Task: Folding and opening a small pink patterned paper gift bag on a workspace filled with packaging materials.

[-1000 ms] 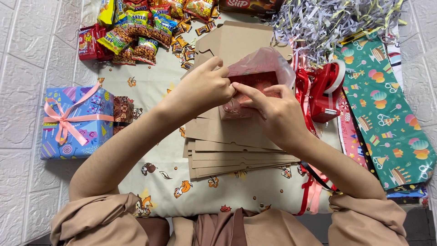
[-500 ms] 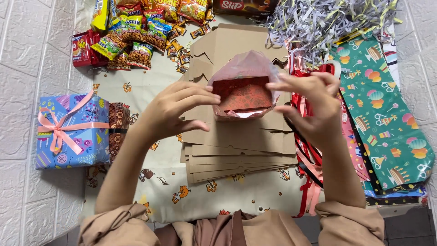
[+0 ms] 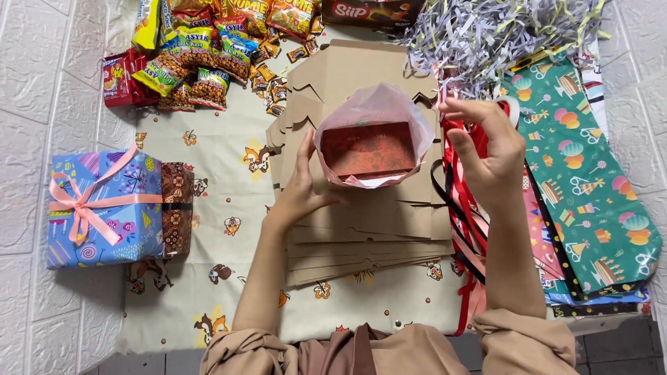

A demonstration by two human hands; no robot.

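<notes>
A pink translucent plastic bag (image 3: 379, 111) stands open on a stack of flat brown cardboard box blanks (image 3: 361, 229); inside it lies a dark red patterned box (image 3: 368, 149). My left hand (image 3: 302, 191) rests against the bag's left side with fingers spread, holding it. My right hand (image 3: 486, 149) is raised to the right of the bag, thumb and fingers pinching the bag's right rim.
A gift box wrapped in blue paper with a pink ribbon (image 3: 104, 208) sits at left on a cartoon-print cloth (image 3: 215, 160). Snack packets (image 3: 201, 48) lie at the back, shredded paper (image 3: 486, 35) at back right, red ribbons (image 3: 462, 208) and green wrapping paper (image 3: 590, 180) at right.
Both hands were together at the bag's mouth. They have moved apart, pulling the bag wide open so that the red box inside shows.
</notes>
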